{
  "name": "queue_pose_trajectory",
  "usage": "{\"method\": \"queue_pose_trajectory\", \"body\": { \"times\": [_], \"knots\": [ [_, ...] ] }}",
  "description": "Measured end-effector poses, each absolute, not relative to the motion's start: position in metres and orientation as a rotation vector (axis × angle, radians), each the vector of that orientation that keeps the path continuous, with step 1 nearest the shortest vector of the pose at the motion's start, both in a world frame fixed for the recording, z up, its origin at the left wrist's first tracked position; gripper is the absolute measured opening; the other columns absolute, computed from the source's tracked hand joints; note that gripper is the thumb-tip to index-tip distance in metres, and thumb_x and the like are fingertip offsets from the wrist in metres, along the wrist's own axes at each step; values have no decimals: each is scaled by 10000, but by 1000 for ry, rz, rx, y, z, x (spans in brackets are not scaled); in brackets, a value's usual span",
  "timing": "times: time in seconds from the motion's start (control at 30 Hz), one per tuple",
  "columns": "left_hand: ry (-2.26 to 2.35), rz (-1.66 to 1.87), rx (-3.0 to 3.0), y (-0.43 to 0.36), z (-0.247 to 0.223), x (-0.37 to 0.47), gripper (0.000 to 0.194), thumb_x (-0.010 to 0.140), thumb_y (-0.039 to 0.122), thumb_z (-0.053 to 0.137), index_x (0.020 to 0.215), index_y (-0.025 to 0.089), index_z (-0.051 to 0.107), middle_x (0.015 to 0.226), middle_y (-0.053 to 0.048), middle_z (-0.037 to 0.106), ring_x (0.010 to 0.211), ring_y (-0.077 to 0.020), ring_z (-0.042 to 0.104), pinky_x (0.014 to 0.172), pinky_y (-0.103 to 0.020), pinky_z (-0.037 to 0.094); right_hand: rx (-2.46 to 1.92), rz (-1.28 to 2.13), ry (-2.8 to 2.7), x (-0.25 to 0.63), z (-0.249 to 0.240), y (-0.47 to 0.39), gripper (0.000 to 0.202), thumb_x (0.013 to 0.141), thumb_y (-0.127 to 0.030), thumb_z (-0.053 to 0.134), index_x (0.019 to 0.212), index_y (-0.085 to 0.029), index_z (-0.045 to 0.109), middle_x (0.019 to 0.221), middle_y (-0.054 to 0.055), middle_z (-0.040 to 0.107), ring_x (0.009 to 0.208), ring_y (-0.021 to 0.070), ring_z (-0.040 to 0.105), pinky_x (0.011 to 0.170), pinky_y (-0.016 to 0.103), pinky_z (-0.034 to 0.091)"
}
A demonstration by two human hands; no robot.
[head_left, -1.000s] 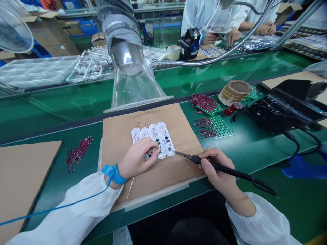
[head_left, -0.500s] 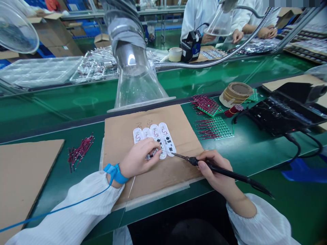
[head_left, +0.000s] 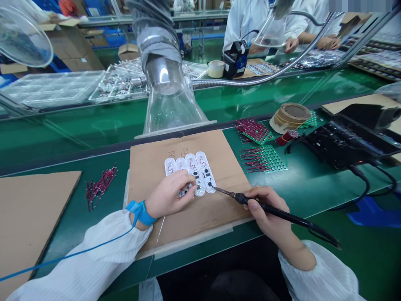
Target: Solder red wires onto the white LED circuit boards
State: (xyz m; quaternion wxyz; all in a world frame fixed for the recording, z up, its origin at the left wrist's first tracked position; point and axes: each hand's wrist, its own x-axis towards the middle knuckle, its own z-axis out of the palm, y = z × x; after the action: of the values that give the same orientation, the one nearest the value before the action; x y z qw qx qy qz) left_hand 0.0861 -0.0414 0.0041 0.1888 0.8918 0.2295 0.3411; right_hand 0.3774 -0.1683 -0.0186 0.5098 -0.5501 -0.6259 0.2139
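Observation:
Several white rounded circuit boards lie side by side on a cardboard sheet. My left hand, with a blue strap at the wrist, rests over the left boards, its fingertips pinched together. A thin wire shows near those fingertips and another stretch of it runs down from beneath the hand. In my right hand is a black soldering iron, held like a pen. Its metal tip is at the lower end of the rightmost board; whether it touches is too small to tell.
Red wires lie at the left. Green boards with red wires, a tape roll and a black device are at the right. A clear fume hood stands behind the cardboard. Across the line, people in white work.
My right hand and the soldering iron have shifted slightly right. The view has moved a little. My left hand keeps its pinch over the boards.

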Motion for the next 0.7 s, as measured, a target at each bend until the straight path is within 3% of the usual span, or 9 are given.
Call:
{"method": "queue_pose_trajectory", "body": {
  "times": [0.33, 0.7],
  "knots": [
    [632, 943, 2468, -35, 4, 75, 111, 1020, 120, 578, 977, 222, 566, 756, 44, 514, 626, -122, 469, 601, -248, 411, -1377, 558, -1415, 351, -18, -166, 193, 1077, -413, 676, 978, -250, 698, 817, 10, 738, 608, 165, 704, 567, 275, 584],
    [618, 863, 2494, -35, 4, 77, 98, 1053, 166, 547, 979, 218, 584, 759, 27, 553, 637, -136, 495, 613, -270, 420, -1337, 576, -1532, 353, -17, -163, 59, 1041, -293, 705, 988, -268, 702, 808, -6, 749, 618, 158, 725, 572, 252, 593]
  ]
}}
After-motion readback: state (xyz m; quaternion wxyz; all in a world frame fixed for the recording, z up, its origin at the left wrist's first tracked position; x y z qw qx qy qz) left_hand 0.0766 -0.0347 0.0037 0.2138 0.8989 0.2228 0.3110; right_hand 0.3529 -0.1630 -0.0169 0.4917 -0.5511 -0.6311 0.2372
